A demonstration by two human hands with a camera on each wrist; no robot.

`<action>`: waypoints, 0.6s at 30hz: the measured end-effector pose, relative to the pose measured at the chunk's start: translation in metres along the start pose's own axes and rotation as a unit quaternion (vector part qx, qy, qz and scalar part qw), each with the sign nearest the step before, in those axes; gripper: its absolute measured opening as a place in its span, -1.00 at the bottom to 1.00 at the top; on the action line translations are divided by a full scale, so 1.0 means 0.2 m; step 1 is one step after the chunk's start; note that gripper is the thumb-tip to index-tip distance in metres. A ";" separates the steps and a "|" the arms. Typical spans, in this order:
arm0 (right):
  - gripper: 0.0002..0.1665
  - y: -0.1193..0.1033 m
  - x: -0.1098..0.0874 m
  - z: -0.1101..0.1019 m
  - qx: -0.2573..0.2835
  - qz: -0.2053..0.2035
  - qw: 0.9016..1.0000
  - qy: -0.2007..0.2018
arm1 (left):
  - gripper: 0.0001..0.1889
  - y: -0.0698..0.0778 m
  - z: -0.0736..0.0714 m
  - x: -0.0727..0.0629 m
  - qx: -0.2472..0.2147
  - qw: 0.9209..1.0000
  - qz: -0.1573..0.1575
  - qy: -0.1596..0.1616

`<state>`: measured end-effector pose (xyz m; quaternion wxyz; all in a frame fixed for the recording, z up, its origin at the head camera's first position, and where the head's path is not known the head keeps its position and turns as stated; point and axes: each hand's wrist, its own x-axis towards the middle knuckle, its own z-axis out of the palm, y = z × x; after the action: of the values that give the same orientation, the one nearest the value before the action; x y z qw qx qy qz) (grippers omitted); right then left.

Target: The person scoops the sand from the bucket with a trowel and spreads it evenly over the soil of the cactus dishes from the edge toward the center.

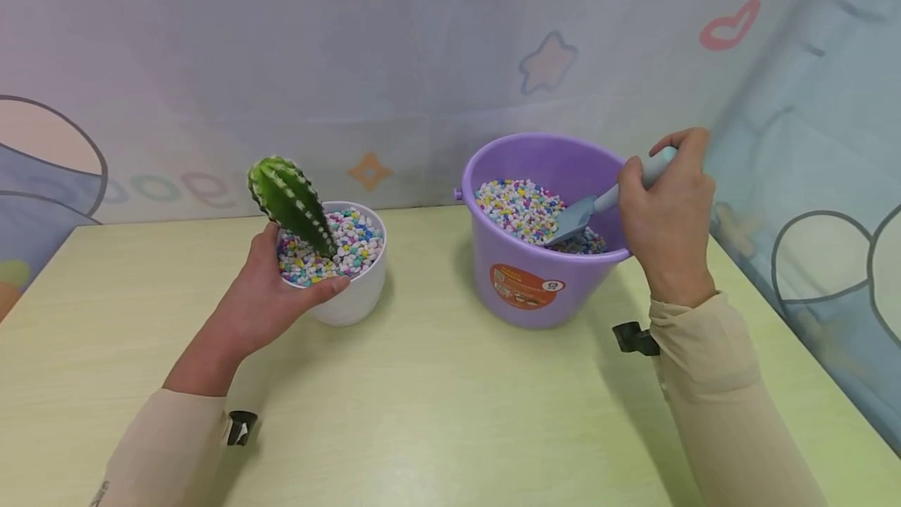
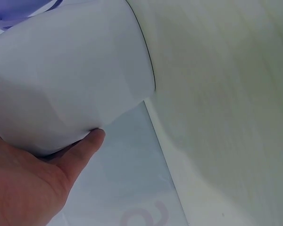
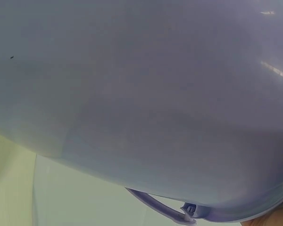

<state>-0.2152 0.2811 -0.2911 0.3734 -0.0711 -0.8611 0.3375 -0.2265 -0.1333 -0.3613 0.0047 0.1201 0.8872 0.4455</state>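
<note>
My left hand holds a white pot at its near left side, thumb along the near rim. Multicoloured pebbles fill the pot, and a green cactus stands in them, leaning left. The left wrist view has the white pot large, with the hand against it. Over the right rim of a purple bucket, my right hand grips the handle of a light blue toy shovel. Its blade rests among the pebbles inside. Mostly the bucket's outer wall fills the right wrist view.
Pot and bucket stand apart on a pale wooden table. Behind them hangs a printed cloth backdrop, and another cloth runs along the right side. The bucket's handle hangs at its far side.
</note>
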 end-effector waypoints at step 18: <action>-0.81 0.00 0.00 0.00 -0.001 -0.010 1.000 -0.003 | 0.19 0.01 0.00 -0.01 0.020 1.000 -0.019 -0.003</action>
<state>-0.2152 0.2815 -0.2911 0.3741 -0.0617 -0.8634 0.3329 -0.2248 -0.1326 -0.3604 0.0135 0.1045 0.8978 0.4276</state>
